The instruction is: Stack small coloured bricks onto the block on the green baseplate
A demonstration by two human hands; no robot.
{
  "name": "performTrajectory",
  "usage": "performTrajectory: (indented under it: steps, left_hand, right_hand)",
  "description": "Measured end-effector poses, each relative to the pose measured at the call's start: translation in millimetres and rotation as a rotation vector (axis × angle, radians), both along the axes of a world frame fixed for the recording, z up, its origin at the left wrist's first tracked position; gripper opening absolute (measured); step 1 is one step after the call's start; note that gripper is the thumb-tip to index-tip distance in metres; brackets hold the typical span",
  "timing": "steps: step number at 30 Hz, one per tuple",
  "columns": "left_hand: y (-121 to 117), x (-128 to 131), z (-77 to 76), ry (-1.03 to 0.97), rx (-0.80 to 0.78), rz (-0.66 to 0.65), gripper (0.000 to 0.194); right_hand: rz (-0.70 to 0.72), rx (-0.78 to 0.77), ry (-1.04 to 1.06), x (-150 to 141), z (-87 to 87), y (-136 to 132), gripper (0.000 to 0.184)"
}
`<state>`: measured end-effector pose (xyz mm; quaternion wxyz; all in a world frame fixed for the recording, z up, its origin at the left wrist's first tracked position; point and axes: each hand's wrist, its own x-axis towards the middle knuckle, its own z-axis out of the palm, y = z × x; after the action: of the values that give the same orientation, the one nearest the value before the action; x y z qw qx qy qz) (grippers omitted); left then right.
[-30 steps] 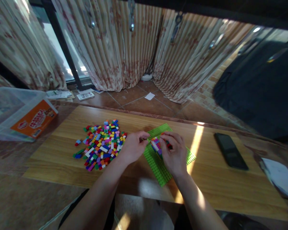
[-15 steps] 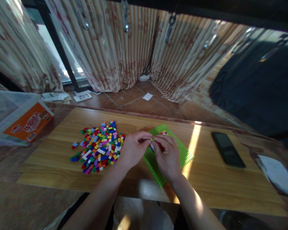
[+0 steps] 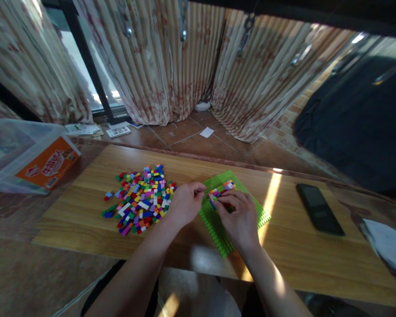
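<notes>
A green studded baseplate (image 3: 218, 224) lies on the wooden table (image 3: 303, 255), with a small cluster of coloured bricks (image 3: 222, 188) built on it. My right hand (image 3: 239, 218) rests over the plate, fingers curled and pressing on the built bricks. My left hand (image 3: 185, 204) sits at the plate's left edge, fingers closed in a pinch near the same bricks; what it holds is too small to name. A loose pile of coloured bricks (image 3: 140, 200) lies just left of my left hand.
A black phone (image 3: 320, 209) lies on the table to the right. White paper (image 3: 387, 251) sits at the far right edge. A clear plastic box with an orange label (image 3: 29, 158) stands off the table's left end. Curtains (image 3: 171, 66) hang behind.
My right hand has slid down the plate toward me, uncovering more of the built bricks. My left hand stays pinched at the plate's left edge.
</notes>
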<state>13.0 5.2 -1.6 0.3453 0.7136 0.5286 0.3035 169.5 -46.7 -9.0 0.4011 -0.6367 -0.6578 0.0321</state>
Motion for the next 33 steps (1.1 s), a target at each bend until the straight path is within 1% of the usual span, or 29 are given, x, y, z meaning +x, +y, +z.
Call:
performTrajectory:
  steps: [5,10,14,24,33]
  left_hand:
    - [-0.4,4.5,0.8,0.025,-0.016,-0.03,0.025]
    - [1.6,5.7,2.6,-0.001,-0.018,-0.055,0.027]
    - [1.5,9.1,2.5,-0.04,-0.032,-0.076,0.026]
    - [5.5,17.1,-0.2,-0.157,-0.13,0.001,0.017]
    - [5.2,20.6,-0.2,-0.139,-0.129,0.049,0.018]
  right_hand:
    - [-0.011,0.02,-0.058,-3.0,-4.1,3.4,0.011]
    - [-0.044,0.058,-0.094,-6.3,-6.4,6.1,0.014]
    - [-0.054,0.05,-0.094,-8.0,-6.9,6.0,0.013]
    - [-0.074,0.014,-0.094,-12.1,-4.3,5.5,0.017]
    - [-0.086,-0.023,-0.112,-16.2,-4.2,5.4,0.011]
